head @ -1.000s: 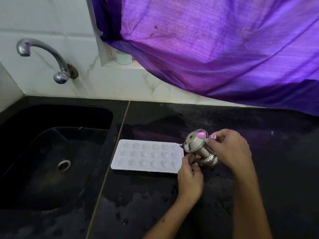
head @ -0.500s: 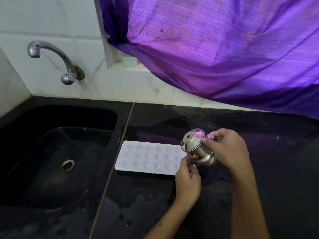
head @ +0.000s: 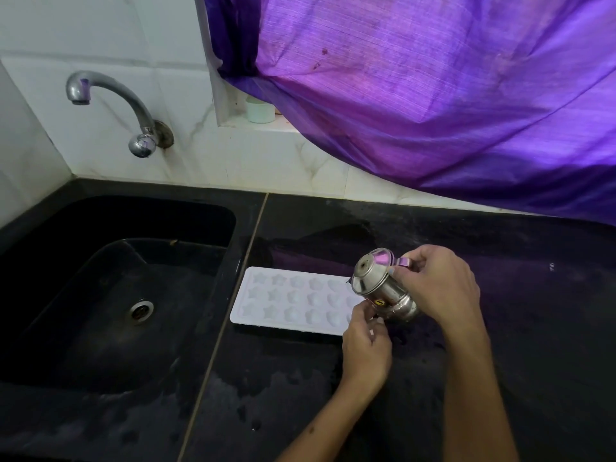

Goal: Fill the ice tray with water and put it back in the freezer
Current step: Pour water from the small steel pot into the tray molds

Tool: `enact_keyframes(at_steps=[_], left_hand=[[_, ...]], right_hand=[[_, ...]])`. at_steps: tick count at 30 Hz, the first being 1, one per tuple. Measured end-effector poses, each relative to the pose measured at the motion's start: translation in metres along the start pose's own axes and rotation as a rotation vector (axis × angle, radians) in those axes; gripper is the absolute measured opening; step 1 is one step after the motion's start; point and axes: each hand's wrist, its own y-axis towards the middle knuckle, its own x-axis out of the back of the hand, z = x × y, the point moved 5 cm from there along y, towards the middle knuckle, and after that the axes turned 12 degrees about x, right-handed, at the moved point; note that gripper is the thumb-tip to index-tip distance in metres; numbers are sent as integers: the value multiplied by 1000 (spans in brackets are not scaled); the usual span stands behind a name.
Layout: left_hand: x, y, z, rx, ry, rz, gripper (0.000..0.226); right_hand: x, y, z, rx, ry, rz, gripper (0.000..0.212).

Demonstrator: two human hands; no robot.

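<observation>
Two hands are busy over one small steel vessel. The right hand [head: 436,288] has its fingers wrapped round the handle of the little steel pot [head: 383,288] and tips it leftward, its lidded top leaning out over the near end of the ice tray [head: 290,300]. The left hand [head: 365,345] comes up from below, its fingers curled in and pinching at the underside of the pot near the tray's right edge; whether it grips the pot itself or the tray's corner I cannot tell, since the fingertips sit right where the two meet. It looks meant to steady things while the other hand tilts, so the pour lands in the moulds and not on the stone.

Outward from there, the white tray lies flat on the black counter [head: 500,361], just right of the seam that borders the sink [head: 110,295], lengthwise along the front edge. Its star and rounded cells look pale; I cannot say if any hold water yet. Keeping it flat beside the basin makes sense: spills can be wiped toward the drain. Wet blotches mark the counter nearer me. The tap [head: 110,101] on the tiled wall is not running, and a purple curtain [head: 433,95] hangs over the ledge behind. No freezer is in sight, so that step seems some way off.
</observation>
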Motion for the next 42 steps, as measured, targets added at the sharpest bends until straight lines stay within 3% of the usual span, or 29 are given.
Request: enact_keyframes(at_steps=[31, 42], left_hand=[[24, 3, -11, -63, 28, -82, 32], [41, 7, -7, -27, 101, 41, 32]], right_hand=[[-3, 7, 19, 51, 101, 37, 13], [-13, 6, 39, -16, -21, 52, 15]])
